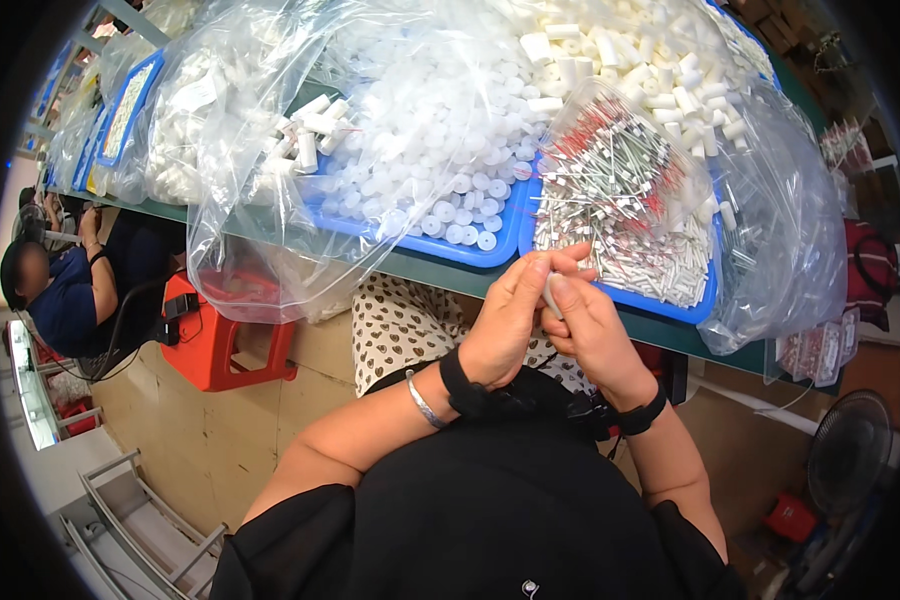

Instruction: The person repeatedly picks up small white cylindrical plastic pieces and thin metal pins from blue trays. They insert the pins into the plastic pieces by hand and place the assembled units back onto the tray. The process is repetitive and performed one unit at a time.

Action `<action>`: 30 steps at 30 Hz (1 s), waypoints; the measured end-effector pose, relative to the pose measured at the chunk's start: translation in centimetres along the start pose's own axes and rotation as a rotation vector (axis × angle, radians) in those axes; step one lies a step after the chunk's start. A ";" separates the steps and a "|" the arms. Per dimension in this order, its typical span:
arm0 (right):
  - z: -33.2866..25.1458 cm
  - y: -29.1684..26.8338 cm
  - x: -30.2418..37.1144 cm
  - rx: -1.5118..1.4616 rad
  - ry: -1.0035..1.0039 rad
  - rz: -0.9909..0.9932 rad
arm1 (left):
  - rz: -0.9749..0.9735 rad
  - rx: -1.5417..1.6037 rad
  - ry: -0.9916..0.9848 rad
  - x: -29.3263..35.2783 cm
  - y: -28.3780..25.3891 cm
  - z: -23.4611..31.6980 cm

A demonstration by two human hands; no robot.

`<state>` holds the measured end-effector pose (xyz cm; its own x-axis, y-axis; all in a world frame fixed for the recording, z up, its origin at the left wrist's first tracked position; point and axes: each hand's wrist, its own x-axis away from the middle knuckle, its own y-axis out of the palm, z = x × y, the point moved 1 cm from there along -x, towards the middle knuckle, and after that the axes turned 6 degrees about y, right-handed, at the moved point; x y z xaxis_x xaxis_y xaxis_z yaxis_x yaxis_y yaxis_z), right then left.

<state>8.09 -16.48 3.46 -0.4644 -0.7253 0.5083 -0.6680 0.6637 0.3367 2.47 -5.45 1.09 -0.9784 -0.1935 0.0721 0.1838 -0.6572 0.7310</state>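
Observation:
My hands meet at the front edge of the table, with a small white cylindrical piece between them. The fingers of my left hand are pressed together around its upper end. Curled about its lower part is my right hand, thumb on top. Most of the piece is hidden by the fingers. Just beyond them sits a blue tray with many thin white parts and red-tipped pins in a clear bag. To its left, another blue tray is heaped with translucent round discs.
White cylinders pile up at the back right. Clear plastic bags drape over both sides of the table. A red stool and a seated person are at the left. A fan stands at the lower right.

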 end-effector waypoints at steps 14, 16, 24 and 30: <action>-0.9 -0.4 0.8 -0.192 0.102 -0.050 | -0.072 0.142 -0.212 -0.5 -1.0 1.4; -0.5 -0.4 0.7 -0.135 0.051 -0.032 | -0.059 0.039 -0.143 -0.1 -0.6 0.8; 0.2 0.5 -0.5 0.954 -0.657 0.506 | 0.030 0.029 -0.078 -0.1 -0.5 0.6; -0.4 0.5 -0.3 1.049 -0.732 0.534 | 0.066 0.118 -0.133 -0.2 0.0 2.0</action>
<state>8.12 -15.83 3.83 -0.7777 -0.5763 -0.2511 -0.2839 0.6784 -0.6777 2.46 -4.00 2.42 -0.9699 -0.1302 0.2059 0.2433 -0.5550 0.7954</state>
